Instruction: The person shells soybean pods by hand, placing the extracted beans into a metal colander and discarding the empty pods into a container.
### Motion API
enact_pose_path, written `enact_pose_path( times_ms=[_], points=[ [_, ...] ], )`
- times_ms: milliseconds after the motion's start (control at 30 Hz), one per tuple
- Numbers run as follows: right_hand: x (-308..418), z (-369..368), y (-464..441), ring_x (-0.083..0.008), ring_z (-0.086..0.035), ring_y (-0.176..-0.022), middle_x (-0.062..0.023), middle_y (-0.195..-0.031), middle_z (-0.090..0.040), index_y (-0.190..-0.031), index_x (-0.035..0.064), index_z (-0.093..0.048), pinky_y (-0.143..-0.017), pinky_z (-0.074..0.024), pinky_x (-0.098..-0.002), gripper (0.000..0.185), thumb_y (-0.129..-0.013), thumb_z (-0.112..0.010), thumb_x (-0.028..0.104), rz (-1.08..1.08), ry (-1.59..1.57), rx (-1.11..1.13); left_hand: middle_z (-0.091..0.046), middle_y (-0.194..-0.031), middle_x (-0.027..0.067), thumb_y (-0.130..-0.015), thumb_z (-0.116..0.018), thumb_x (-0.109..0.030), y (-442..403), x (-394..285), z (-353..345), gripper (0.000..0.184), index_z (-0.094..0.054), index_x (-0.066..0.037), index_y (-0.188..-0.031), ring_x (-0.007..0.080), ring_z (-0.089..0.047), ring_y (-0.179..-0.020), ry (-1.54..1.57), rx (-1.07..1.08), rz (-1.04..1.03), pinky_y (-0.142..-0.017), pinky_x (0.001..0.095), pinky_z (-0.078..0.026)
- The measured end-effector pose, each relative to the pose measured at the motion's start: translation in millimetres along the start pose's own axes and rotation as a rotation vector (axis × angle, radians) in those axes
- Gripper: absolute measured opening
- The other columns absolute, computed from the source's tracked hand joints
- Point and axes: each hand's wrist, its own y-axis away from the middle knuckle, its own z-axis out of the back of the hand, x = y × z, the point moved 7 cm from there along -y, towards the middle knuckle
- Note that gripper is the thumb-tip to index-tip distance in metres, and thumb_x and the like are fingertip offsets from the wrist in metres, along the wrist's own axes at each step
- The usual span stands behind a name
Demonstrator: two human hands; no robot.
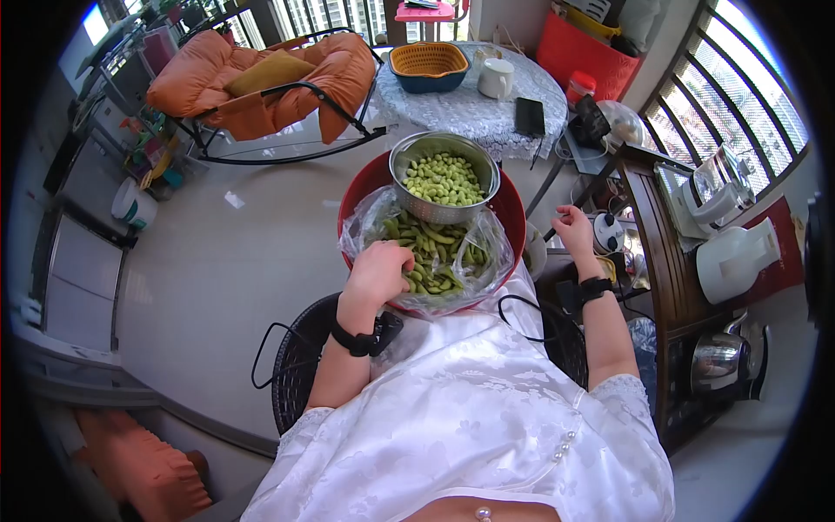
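Observation:
My left hand [383, 268] rests on the left side of a heap of green soybean pods [435, 248], its fingers curled down among them. What its fingertips hold is hidden. The pods lie in a clear plastic bag [494, 233] inside a red basin [515, 204] on my lap. At the basin's far side sits a metal colander [439, 211], filled with shelled green beans [444, 178]. Off to the right of the basin, my right hand [574, 230] is raised with bent fingers drawn together. Anything between those fingertips is too small to make out.
Beyond the basin, a lace-covered table [452, 109] bears a yellow-and-blue basket [428, 68], a white mug [496, 78] and a black phone [529, 116]. An orange rocking chair [261, 87] stands back left. A wooden shelf [648, 226] with kettles flanks my right side.

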Motion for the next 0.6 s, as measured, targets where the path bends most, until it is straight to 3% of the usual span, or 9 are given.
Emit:
enact_pose_path(
  times_ms=[167,233,367,467,533,567,600],
  points=[
    [18.2,-2.5,-1.6,-0.0141,-0.066,-0.073,-0.0057,-0.081,-0.071,-0.108,0.0036,-0.068,-0.068,-0.0514,-0.0282,0.033,-0.079,-0.071,0.018,-0.024,-0.183,0.032,-0.067,-0.088,0.0103,-0.064,-0.077,-0.007,-4.6,2.4,-6.0,0.02,-0.069,-0.006,-0.082,0.0316,-0.063,-0.088,-0.044,0.016,-0.024,-0.079,0.0424,-0.05],
    [35.3,-1.5,-0.5,-0.0084,-0.062,-0.071,-0.0031,-0.08,-0.069,-0.108,0.001,-0.067,-0.067,-0.0494,-0.0238,0.03,-0.081,-0.071,0.013,0.004,-0.376,0.052,-0.067,-0.085,0.0112,-0.07,-0.072,-0.007,-6.5,4.2,-9.7,0.017,-0.069,-0.007,-0.087,0.0307,-0.063,-0.089,-0.019,0.042,-0.054,-0.079,0.0425,-0.05],
    [78.0,10.3,8.8,-0.0063,-0.06,-0.071,-0.0012,-0.081,-0.067,-0.108,-0.0001,-0.067,-0.066,-0.0485,-0.0221,0.026,-0.084,-0.07,0.01,0.085,-0.41,0.031,-0.067,-0.089,0.0123,-0.076,-0.066,-0.007,-8.2,0.3,-2.6,0.017,-0.071,-0.007,-0.093,0.0316,-0.062,-0.088,0.087,-0.051,-0.104,-0.079,0.0415,-0.05],
    [125.5,22.3,26.5,-0.0052,-0.06,-0.072,-0.0009,-0.082,-0.068,-0.107,-0.0002,-0.067,-0.067,-0.0483,-0.0216,0.024,-0.086,-0.069,0.01,0.141,-0.473,0.039,-0.066,-0.089,0.0104,-0.082,-0.062,-0.004,-9.0,-19.9,18.0,0.016,-0.072,-0.009,-0.093,0.0292,-0.064,-0.093,0.34,-0.074,-0.127,-0.084,0.0369,-0.051],
    [159.7,20.9,43.9,-0.0041,-0.059,-0.072,-0.0002,-0.084,-0.068,-0.106,0.0001,-0.067,-0.066,-0.0478,-0.0208,0.023,-0.087,-0.07,0.012,0.18,-0.529,0.149,-0.066,-0.085,0.0053,-0.089,-0.061,-0.005,-10.2,-28.9,29.9,0.013,-0.071,-0.007,-0.097,0.0203,-0.065,-0.087,0.712,-0.149,-0.169,-0.079,0.0315,-0.051],
    [175.7,23.9,54.5,-0.0041,-0.059,-0.072,-0.0002,-0.084,-0.068,-0.106,0.0001,-0.067,-0.066,-0.0478,-0.0208,0.023,-0.087,-0.07,0.012,0.178,-0.531,0.146,-0.066,-0.085,0.0053,-0.089,-0.061,-0.005,-11.1,-31.2,27.9,0.013,-0.071,-0.007,-0.097,0.0203,-0.065,-0.087,0.71,-0.146,-0.171,-0.079,0.0315,-0.051],
    [195.8,17.2,69.1,-0.0036,-0.058,-0.07,0.0003,-0.084,-0.068,-0.107,0.0006,-0.067,-0.064,-0.047,-0.0205,0.024,-0.087,-0.071,0.013,0.19,-0.579,0.299,-0.066,-0.086,0.0031,-0.092,-0.06,-0.006,-12.3,-25.7,23.3,0.012,-0.07,-0.005,-0.099,0.0159,-0.064,-0.084,0.971,-0.144,-0.089,-0.075,0.0286,-0.051]
  ],
)
